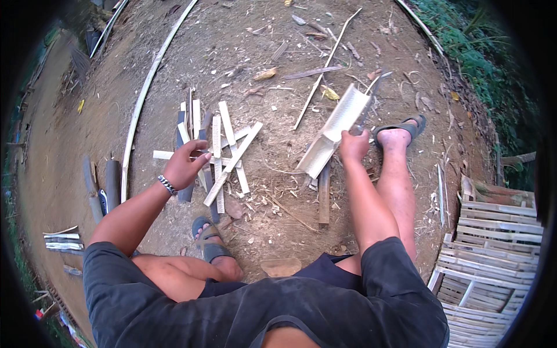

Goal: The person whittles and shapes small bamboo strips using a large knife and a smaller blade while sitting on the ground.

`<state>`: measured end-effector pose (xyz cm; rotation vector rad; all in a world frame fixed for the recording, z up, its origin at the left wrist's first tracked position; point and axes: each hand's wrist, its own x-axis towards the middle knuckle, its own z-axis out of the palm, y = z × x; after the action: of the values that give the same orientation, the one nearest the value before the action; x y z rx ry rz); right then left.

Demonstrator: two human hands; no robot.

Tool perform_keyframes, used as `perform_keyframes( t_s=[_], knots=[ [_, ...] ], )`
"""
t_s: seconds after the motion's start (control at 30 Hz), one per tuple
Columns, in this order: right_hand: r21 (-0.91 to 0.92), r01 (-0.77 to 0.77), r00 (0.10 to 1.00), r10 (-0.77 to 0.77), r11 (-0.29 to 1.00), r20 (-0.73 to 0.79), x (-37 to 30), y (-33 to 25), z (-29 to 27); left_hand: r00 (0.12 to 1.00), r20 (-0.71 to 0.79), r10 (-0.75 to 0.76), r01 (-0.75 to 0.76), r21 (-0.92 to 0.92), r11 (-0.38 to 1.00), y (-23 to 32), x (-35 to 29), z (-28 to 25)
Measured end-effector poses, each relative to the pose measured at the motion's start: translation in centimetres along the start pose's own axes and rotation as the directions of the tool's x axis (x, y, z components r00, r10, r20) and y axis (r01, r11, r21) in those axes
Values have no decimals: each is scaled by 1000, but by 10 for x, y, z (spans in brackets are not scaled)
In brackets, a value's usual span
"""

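My right hand (355,146) is closed at the side of a split bamboo piece (338,124), whose pale hollow inside faces up with a node ridge across it. Behind its far end juts a thin, pointed, blade-like thing (376,86); the bamboo hides most of it, and I cannot tell whether my fingers hold it too. My left hand (187,164), a chain bracelet on its wrist, hovers at the near left of a loose pile of bamboo slats (233,163). Its fingers are curved and apart, with nothing visible between them.
A dark bamboo strip (324,197) lies below the split piece. Shavings and dry leaves litter the dirt. Long bamboo poles (145,87) lie at left; dark tube pieces (112,178) stand nearby. A slatted bamboo platform (487,255) is at the near right. My sandalled feet flank the work area.
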<state>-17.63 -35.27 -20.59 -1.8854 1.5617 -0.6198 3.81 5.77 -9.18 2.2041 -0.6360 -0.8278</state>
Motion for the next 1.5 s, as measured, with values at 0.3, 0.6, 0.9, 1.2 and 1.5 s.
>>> perform_keyframes(
  t_s=[0.3,0.6,0.9,1.2,1.5],
  knots=[
    [346,426,879,-473,836,62,-126,-88,-71,937,-13,349,-349,-66,935,153,26,40],
    [444,524,779,-620,727,97,-157,-123,-89,844,-326,425,-376,205,904,181,13,24],
    [401,299,784,-462,866,414,-204,-99,-175,831,-255,494,-432,263,863,144,6,41],
    [377,303,681,-476,875,556,-234,-111,-179,841,-177,511,-485,175,857,143,-27,31],
    [272,446,654,-518,853,551,-235,-142,-160,808,-175,563,-528,211,823,142,-28,31]
  ],
)
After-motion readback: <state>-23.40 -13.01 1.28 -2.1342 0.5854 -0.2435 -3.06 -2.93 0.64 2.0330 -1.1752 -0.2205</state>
